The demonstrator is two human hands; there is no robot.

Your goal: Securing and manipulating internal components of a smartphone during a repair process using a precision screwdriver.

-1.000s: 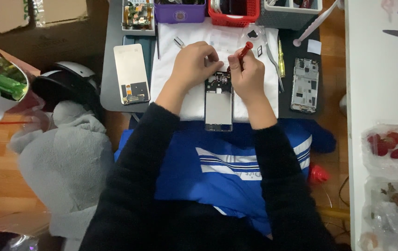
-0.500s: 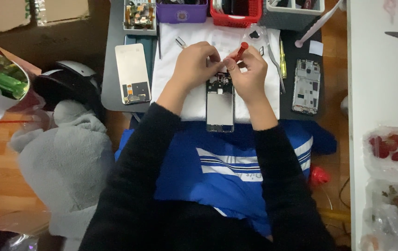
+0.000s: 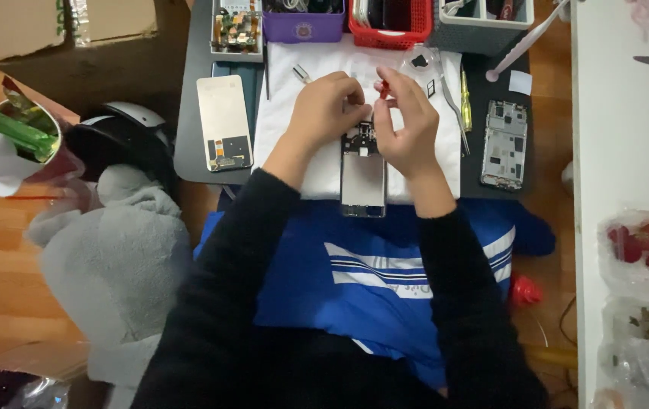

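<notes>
An opened phone body (image 3: 363, 178) lies upright on a white cloth (image 3: 294, 91) at the table's near edge. My left hand (image 3: 329, 107) rests on the phone's top end, fingers curled over its upper left corner. My right hand (image 3: 408, 125) pinches a small red-handled screwdriver (image 3: 385, 88), held almost upright over the phone's top part. Its tip is hidden behind my fingers.
A detached screen panel (image 3: 223, 123) lies left on the dark mat; a bare phone frame (image 3: 505, 144) and a yellow screwdriver (image 3: 465, 110) lie right. A purple tray (image 3: 303, 29), a red basket (image 3: 389, 30) and a grey organiser (image 3: 476, 26) line the back. Strawberries (image 3: 646, 246) sit far right.
My right hand has turned the red screwdriver from a slant to nearly upright and brought it closer to my left hand over the phone's top.
</notes>
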